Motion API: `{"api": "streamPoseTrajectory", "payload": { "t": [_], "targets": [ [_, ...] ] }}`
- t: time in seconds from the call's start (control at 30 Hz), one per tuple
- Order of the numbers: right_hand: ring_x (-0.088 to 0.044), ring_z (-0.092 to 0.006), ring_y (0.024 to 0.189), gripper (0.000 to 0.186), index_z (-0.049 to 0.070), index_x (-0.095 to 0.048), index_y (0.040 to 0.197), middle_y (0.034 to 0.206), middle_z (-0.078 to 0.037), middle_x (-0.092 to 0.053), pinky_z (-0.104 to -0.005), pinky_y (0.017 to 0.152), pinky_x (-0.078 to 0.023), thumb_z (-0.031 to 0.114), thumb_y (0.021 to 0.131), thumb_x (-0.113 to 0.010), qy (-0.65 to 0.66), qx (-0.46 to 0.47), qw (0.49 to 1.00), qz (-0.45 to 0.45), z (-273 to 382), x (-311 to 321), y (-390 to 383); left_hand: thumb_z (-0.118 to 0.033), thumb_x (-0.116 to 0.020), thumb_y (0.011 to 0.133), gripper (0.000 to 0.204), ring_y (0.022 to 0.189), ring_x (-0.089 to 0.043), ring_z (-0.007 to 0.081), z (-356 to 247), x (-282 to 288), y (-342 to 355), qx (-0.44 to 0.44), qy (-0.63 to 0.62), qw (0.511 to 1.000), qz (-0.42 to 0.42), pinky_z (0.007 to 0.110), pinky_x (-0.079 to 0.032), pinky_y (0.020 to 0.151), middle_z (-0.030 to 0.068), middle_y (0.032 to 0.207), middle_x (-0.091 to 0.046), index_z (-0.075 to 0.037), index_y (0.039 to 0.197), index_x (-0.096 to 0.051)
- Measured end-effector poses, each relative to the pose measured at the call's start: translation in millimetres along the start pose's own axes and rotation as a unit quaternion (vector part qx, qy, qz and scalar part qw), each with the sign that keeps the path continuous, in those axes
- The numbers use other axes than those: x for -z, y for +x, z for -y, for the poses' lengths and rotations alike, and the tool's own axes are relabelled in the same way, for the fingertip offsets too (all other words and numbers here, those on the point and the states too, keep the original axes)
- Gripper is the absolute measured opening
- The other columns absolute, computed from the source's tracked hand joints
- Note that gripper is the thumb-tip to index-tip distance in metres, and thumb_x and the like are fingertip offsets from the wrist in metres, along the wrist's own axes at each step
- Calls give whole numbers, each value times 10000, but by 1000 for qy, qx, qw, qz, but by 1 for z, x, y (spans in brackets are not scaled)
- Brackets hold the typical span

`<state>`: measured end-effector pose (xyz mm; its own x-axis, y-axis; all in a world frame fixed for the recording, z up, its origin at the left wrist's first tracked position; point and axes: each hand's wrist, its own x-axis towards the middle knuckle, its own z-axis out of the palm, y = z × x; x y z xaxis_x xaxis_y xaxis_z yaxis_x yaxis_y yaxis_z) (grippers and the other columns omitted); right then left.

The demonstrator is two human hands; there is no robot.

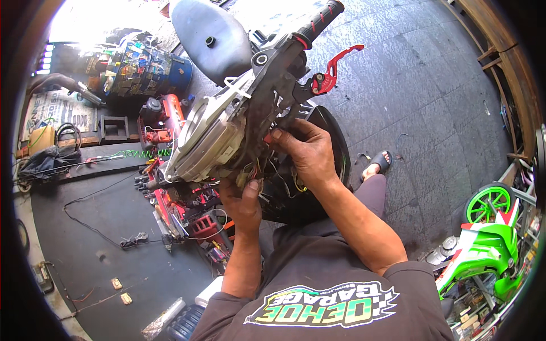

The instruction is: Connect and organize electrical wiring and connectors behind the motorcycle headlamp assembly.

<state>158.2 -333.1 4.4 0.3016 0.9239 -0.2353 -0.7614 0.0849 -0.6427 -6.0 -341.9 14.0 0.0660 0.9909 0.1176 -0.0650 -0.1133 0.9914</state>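
Note:
In front of me is a scooter's handlebar and headlight assembly, with a clear-and-white headlight [205, 150], a black handlebar cover [256, 105], a black rubber grip [321, 24] and a red brake lever [331, 74]. My left hand [243, 204] is closed at the lower end of the headlight, its thumb and fingers on a small bundle of thin wires [253, 171]. Higher up, my right hand [311, 154] is closed in a pinch against the inner side of the assembly, close to a small red part. What its fingertips hold is hidden.
A dark scooter seat [211, 40] lies beyond the handlebar. Left are a sticker-covered blue drum [145, 68], a red compressor [165, 122] and scattered tools [176, 210]. A green toy-like motorbike [483, 250] stands at right. My sandalled foot [378, 163] rests on dark floor tiles.

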Motion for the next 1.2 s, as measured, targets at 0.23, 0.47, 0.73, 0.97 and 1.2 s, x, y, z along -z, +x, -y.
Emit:
{"api": "streamPoseTrajectory", "payload": {
  "t": [0.23, 0.47, 0.73, 0.97, 1.2],
  "targets": [
    [-640, -87, 762, 217, -45, -704, 1025, 898, -58, -721, -249, 692, -516, 112, 877, -731, -210, -56, 976, 33, 32, 37, 8, -78, -643, 884, 410, 1086, -635, 222, 0, -9, 0, 8, 4, 1000, 7, 353, -500, 977, 128, 1191, -641, 54, 1257, -537],
    [-594, -105, 858, 234, -1, -618, 1063, 961, -38, -649, -275, 789, -492, 157, 902, -677, -313, -76, 937, 133, 38, 39, 20, -72, -648, 876, 361, 1017, -644, 190, -6, -10, 0, 21, 15, 1000, 0, 336, -516, 916, 104, 1139, -657, 35, 1212, -575],
    [-579, -75, 834, 291, 1, -679, 1094, 929, -12, -667, -244, 769, -482, 123, 849, -778, -304, -77, 941, 127, 11, 25, 17, -62, -642, 862, 374, 954, -650, 174, -3, 1, 2, 55, 22, 998, 10, 305, -521, 868, 99, 1096, -667, 35, 1218, -577],
    [-562, -54, 813, 235, 15, -718, 1042, 876, 15, -663, -238, 743, -469, 121, 845, -788, -260, -73, 955, 119, 0, 22, 5, -37, -579, 867, 437, 1078, -624, 227, -3, 3, 2, 36, 126, 991, 32, 356, -496, 982, 168, 1199, -623, 116, 1271, -514],
    [-600, -84, 844, 224, 16, -722, 1051, 921, -32, -705, -289, 766, -497, 127, 856, -731, -276, -123, 943, 138, 17, 14, 2, -37, -649, 886, 378, 1000, -634, 189, -3, -9, 7, 44, 212, 975, 44, 332, -504, 929, 130, 1132, -645, 89, 1222, -531]
  ]
}}
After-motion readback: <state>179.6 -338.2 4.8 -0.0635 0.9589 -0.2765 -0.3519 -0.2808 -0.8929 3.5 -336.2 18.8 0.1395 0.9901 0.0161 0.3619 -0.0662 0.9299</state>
